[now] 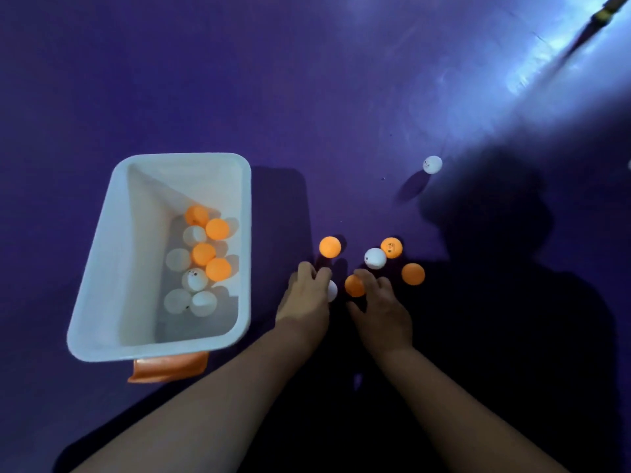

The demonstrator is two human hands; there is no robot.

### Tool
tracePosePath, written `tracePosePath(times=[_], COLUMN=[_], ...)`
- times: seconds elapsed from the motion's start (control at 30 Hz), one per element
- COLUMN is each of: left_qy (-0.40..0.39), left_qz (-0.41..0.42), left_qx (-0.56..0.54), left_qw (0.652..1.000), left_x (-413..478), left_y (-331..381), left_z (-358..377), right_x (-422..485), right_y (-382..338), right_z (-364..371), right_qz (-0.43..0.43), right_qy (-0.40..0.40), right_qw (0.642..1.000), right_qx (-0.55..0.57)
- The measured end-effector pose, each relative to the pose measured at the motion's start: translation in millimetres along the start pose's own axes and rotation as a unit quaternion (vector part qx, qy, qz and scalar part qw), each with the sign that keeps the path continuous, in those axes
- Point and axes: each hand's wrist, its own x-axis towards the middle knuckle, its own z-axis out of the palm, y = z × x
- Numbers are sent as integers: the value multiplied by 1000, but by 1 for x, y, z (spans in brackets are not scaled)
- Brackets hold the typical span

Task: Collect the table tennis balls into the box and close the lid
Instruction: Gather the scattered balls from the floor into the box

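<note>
A white open box (102,268) stands on the purple floor at the left, with several orange and white balls (203,254) inside. To its right my left hand (305,298) curls over a white ball (332,291), mostly hidden by the fingers. My right hand (382,308) has its fingers around an orange ball (353,286). Loose balls lie just beyond the hands: an orange ball (330,247), a white ball (375,258), a printed orange ball (391,247) and another orange ball (412,274). A lone white ball (432,164) sits farther off.
An orange lid or flap (169,368) sticks out from under the box's near edge. A dark shadow of a person covers the floor at the right. A thin dark pole (594,18) crosses the top right corner.
</note>
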Motion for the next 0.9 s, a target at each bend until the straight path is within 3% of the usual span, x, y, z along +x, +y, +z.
tracePosePath(times=[0.1, 0.2, 0.3, 0.43, 0.5, 0.57, 0.67, 0.77, 0.9], left_qy=[7, 68, 192, 394, 453, 480, 456, 428, 432], left_qz=[-29, 4, 35, 19, -58, -161, -286, -316, -296], left_qx=[-40, -118, -220, -263, -278, -283, -233, -251, -266], left_qw=[999, 991, 956, 881, 845, 815, 809, 809, 809], left_x=[-11, -24, -41, -57, -63, -67, -73, -75, -75], left_y=[-3, 9, 29, 22, 3, -22, -53, -66, -65], left_z=[-4, -20, -52, -107, -132, -146, -151, -149, -144], right_x=[4, 6, 5, 6, 9, 11, 12, 14, 22], right_y=[-3, -18, -58, -127, -162, -189, -209, -217, -210], right_z=[2, 0, -15, -44, -51, -47, -31, -22, -17], right_qz=[38, 39, 23, -5, -48, -91, -114, -109, -72], right_qy=[31, 85, 152, 167, 123, 69, 8, -5, -6], right_qw=[997, 976, 901, 807, 810, 843, 887, 894, 856], right_qx=[64, 195, 406, 566, 571, 526, 447, 434, 511])
